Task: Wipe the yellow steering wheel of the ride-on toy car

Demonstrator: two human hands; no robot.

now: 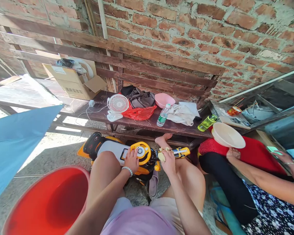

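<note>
Between my knees stands a yellow, white and black ride-on toy digger (110, 147). My left hand (132, 160), with a beaded bracelet at the wrist, has its fingers over the near left rim of the yellow steering wheel (148, 156). To the right of the wheel, my right hand (169, 161) is closed around a pale yellow crumpled piece (161, 157), whose kind I cannot make out. Beyond that hand the toy's yellow and white arm (182, 152) points right. Part of the toy is hidden under my legs.
A large red tub (49, 202) stands left, below a blue umbrella edge (22, 130). The wooden bench (100, 112) bears a fan (118, 103), a water bottle (163, 116), a pink basin (164, 100) and a carton (73, 81). At right, a person's hand (233, 153) touches a cream basin (228, 134).
</note>
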